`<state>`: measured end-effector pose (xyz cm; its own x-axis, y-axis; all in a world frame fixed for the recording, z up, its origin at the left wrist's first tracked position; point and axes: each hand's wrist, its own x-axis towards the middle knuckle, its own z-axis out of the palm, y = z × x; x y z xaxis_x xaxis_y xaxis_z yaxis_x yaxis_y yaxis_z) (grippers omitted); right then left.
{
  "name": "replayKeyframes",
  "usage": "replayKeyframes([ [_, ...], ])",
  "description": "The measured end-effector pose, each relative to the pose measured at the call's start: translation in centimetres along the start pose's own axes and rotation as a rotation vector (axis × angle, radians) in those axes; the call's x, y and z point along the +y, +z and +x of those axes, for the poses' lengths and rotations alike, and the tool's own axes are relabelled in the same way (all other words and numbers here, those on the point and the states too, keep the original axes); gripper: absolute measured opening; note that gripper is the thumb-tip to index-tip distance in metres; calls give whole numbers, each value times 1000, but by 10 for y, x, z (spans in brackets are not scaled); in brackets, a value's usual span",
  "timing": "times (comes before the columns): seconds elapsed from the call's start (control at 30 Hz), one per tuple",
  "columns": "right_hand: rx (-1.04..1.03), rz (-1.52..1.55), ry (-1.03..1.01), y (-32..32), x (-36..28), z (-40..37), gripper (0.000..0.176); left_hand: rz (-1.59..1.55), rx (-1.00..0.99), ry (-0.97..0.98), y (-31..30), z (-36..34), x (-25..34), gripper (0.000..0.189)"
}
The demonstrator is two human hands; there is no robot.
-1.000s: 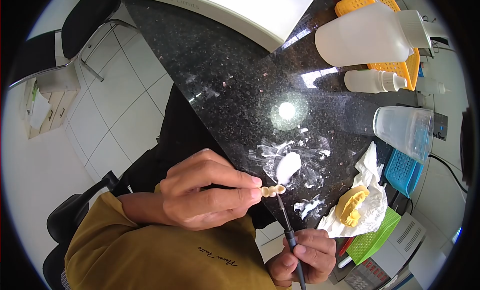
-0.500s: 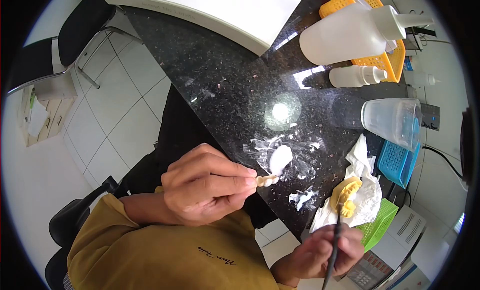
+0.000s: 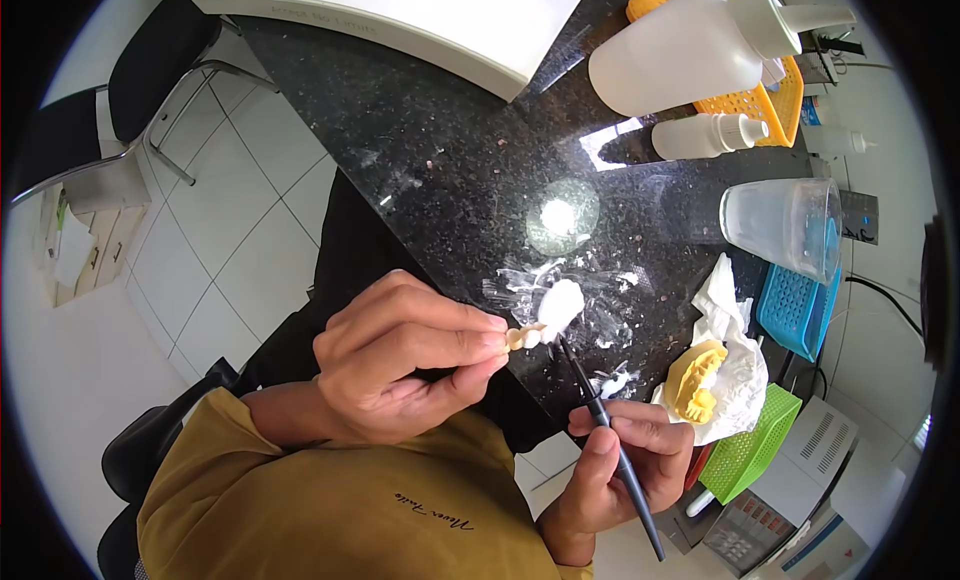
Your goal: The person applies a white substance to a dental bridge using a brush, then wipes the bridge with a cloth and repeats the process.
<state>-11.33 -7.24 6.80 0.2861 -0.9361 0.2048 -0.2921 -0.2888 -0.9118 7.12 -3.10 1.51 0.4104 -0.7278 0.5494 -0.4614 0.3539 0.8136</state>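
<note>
Between its thumb and fingertips, my left hand (image 3: pixel 405 355) pinches a small row of tooth-shaped pieces (image 3: pixel 526 336) above the dark speckled countertop (image 3: pixel 440 170). A dark slim brush-like tool (image 3: pixel 612 440) is held in my right hand (image 3: pixel 640 455), its tip beside the right end of the tooth row. Just behind that end lies a mound of white powder (image 3: pixel 562 302), with smears around it. To the right, a yellow dental model (image 3: pixel 692 382) rests on crumpled white tissue (image 3: pixel 738 380), touched by neither hand.
A clear cup (image 3: pixel 780 225) stands at the right, near a blue basket (image 3: pixel 797 310) and a green basket (image 3: pixel 745 450). Farther back are a large squeeze bottle (image 3: pixel 675 55), a small bottle (image 3: pixel 700 137), an orange basket (image 3: pixel 785 100) and a white tray-like object (image 3: pixel 400 15).
My right hand has moved the tool leftward, from the yellow model to the tooth row. My left hand has shifted slightly up and left with the teeth.
</note>
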Motion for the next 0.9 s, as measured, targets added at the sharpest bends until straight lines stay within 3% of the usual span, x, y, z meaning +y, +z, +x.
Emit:
replayKeyframes([
  [0.23,41,47,14,0,-1,0,22,7,-34,33,-1,-1,-2,23],
  [0.53,-50,-18,-10,-1,-2,1,22,29,-34,36,0,-2,-2,22],
  [0.67,38,-53,55,4,-5,0,29,26,38,-4,2,1,2,23],
  [0.73,34,-64,68,1,-4,-1,29,32,-39,39,0,-1,-1,23],
  [0.9,-75,79,-103,-4,2,2,25,29,-28,43,0,-2,-2,21],
])
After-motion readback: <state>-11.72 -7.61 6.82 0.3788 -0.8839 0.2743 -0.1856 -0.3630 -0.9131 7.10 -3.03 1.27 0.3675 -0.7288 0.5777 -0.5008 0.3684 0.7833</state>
